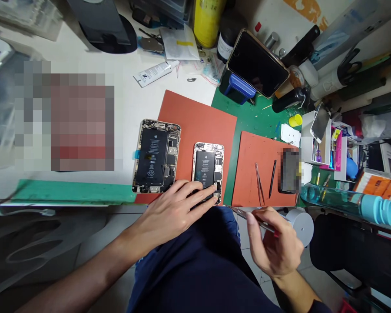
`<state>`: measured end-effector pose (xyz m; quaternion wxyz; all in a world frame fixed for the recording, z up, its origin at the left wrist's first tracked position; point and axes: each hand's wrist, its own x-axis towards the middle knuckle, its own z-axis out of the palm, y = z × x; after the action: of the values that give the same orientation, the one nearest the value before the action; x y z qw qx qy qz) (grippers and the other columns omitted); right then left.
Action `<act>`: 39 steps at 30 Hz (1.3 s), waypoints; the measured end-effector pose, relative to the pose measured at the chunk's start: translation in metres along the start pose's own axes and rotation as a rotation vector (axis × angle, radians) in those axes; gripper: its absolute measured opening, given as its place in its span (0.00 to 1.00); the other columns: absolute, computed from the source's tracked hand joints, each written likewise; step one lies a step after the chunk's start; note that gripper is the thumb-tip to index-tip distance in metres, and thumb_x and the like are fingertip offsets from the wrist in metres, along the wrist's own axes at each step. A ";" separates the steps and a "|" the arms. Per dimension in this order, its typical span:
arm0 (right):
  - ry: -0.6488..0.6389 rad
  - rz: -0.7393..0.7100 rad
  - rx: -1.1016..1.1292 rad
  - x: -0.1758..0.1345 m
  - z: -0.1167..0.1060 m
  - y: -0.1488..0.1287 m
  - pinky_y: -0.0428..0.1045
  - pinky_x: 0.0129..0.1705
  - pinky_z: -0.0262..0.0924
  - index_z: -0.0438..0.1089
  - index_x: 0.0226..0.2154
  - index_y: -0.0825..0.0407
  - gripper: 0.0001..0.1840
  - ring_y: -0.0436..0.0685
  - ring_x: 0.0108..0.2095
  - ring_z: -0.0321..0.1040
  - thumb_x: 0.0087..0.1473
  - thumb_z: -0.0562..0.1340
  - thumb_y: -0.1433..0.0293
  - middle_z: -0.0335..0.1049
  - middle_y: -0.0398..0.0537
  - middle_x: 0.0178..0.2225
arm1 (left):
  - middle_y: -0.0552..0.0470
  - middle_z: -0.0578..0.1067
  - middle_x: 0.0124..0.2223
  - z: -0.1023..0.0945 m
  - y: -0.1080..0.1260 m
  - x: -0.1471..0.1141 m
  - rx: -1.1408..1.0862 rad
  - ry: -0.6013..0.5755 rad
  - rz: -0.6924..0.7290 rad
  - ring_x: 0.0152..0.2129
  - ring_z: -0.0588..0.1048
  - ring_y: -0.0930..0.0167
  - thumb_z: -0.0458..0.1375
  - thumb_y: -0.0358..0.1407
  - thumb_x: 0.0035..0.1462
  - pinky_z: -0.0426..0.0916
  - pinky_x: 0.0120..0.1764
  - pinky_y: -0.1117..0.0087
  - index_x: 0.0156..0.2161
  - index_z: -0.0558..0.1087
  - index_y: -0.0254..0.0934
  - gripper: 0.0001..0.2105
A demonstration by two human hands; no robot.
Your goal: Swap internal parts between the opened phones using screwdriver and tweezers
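A smaller opened phone, its black battery and circuit board showing, lies on a red-brown mat near the table's front edge. My left hand rests its stretched fingers across the phone's lower end, hiding part of it. To its left lies a larger opened phone, also without its screen, partly on the mat. My right hand is closed round a slim metal tool with a ridged grip. The tool's thin tip points left toward the smaller phone's lower right corner; its exact kind cannot be made out.
Tweezers and a black pen-like tool lie on a second mat. A blue-capped bottle lies at the right. Behind stand a propped phone and a yellow container; a white tube lies nearby.
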<state>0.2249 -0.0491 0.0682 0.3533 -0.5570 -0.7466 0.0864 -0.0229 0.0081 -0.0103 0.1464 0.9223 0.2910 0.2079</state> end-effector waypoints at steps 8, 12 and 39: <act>0.443 0.448 0.266 0.008 -0.011 0.020 0.53 0.30 0.78 0.73 0.49 0.49 0.15 0.58 0.31 0.81 0.62 0.72 0.75 0.80 0.47 0.37 | 0.49 0.78 0.66 0.000 0.000 0.001 0.015 -0.008 -0.030 0.53 0.76 0.58 0.60 0.28 0.71 0.70 0.54 0.52 0.62 0.77 0.39 0.17; 0.607 0.560 0.276 0.025 -0.018 0.047 0.55 0.34 0.81 0.70 0.47 0.48 0.17 0.57 0.30 0.82 0.60 0.75 0.70 0.81 0.45 0.38 | 0.51 0.81 0.63 -0.001 -0.001 0.004 0.002 0.040 -0.019 0.50 0.77 0.59 0.59 0.30 0.72 0.69 0.53 0.54 0.63 0.77 0.43 0.18; 0.277 0.726 0.483 0.025 0.005 0.046 0.49 0.31 0.79 0.69 0.46 0.48 0.18 0.55 0.26 0.82 0.60 0.75 0.62 0.81 0.42 0.34 | 0.47 0.83 0.58 -0.001 0.003 0.012 0.008 0.129 -0.039 0.45 0.76 0.60 0.59 0.34 0.73 0.70 0.50 0.56 0.52 0.80 0.36 0.09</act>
<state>0.2538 -0.0092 0.0516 0.5166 -0.6905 -0.4071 0.3009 -0.0130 0.0131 -0.0044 0.1277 0.9017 0.3186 0.2630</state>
